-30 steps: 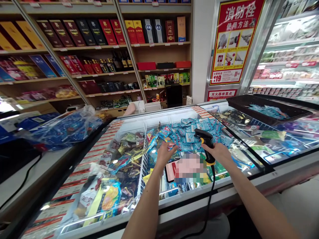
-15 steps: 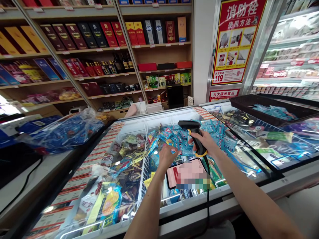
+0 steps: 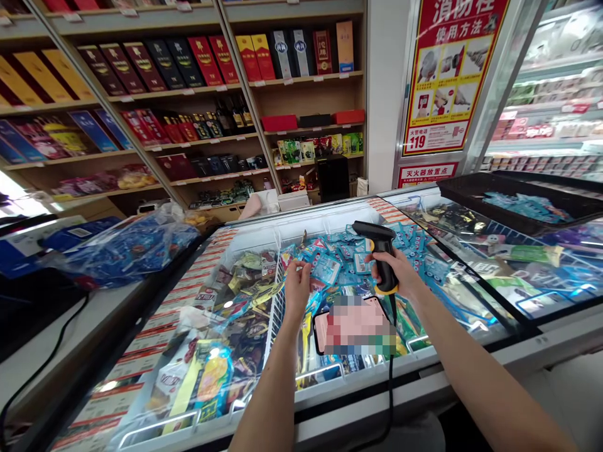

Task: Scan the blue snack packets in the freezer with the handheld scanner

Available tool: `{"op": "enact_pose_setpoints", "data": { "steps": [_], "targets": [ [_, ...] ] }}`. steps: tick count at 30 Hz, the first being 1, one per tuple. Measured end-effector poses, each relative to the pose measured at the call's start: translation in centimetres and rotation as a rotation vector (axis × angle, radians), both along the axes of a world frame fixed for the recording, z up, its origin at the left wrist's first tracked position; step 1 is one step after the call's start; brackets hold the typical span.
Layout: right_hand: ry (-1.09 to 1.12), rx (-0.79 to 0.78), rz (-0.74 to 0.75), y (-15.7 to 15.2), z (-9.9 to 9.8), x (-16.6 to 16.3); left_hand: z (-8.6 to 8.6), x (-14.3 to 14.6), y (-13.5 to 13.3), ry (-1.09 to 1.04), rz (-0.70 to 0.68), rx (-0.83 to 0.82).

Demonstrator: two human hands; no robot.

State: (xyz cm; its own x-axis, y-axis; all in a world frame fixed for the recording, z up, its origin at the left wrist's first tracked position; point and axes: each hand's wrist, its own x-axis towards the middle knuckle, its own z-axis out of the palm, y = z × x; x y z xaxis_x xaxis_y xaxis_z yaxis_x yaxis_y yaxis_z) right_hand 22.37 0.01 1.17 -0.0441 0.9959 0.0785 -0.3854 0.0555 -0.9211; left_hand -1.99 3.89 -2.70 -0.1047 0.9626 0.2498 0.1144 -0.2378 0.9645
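Observation:
My right hand (image 3: 400,271) grips the handle of a black and yellow barcode scanner (image 3: 379,250), whose head points left over the chest freezer (image 3: 330,389). Its black cable hangs down past the freezer's front edge. My left hand (image 3: 296,285) reaches into the open freezer and pinches a light blue snack packet (image 3: 325,269) lifted from the heap of blue packets (image 3: 414,242). A phone (image 3: 354,326) with a blurred screen lies on the goods just below both hands.
A wire divider (image 3: 274,307) splits the freezer; mixed ice-cream wrappers fill the left bin (image 3: 221,333). A plastic bag of blue packets (image 3: 127,248) rests on the counter at left. A black tray (image 3: 509,204) sits on the freezer's glass lid at right. Shelves of boxed bottles stand behind.
My left hand has moved up and away from the phone and now pinches a blue packet. The scanner rose off the packets, then shifted slightly right.

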Motion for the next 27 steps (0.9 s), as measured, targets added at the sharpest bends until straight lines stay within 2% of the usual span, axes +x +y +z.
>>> {"op": "enact_pose_setpoints", "data": {
  "steps": [4,10,15,20,23,27],
  "targets": [
    [-0.061,-0.014,0.080,-0.4,0.5,0.2,0.5,-0.4,0.2,-0.137,0.016,0.027],
    [-0.236,-0.016,0.063,-0.7,0.6,-0.4,0.4,-0.8,0.4,-0.226,0.026,-0.018],
    [-0.595,0.154,0.024,-0.9,0.0,-0.3,0.1,-0.9,0.6,-0.218,0.028,-0.015],
    [-0.946,0.346,-0.033,-1.1,0.2,-0.3,0.2,-1.0,0.5,-0.230,0.065,-0.040],
    [-1.067,0.407,-0.026,-1.1,0.3,-0.4,0.2,-1.0,0.4,-0.244,0.084,-0.055],
    [-1.139,0.410,-0.008,-1.1,0.2,-0.6,0.1,-1.1,0.5,-0.262,0.087,-0.061]
  ]
}}
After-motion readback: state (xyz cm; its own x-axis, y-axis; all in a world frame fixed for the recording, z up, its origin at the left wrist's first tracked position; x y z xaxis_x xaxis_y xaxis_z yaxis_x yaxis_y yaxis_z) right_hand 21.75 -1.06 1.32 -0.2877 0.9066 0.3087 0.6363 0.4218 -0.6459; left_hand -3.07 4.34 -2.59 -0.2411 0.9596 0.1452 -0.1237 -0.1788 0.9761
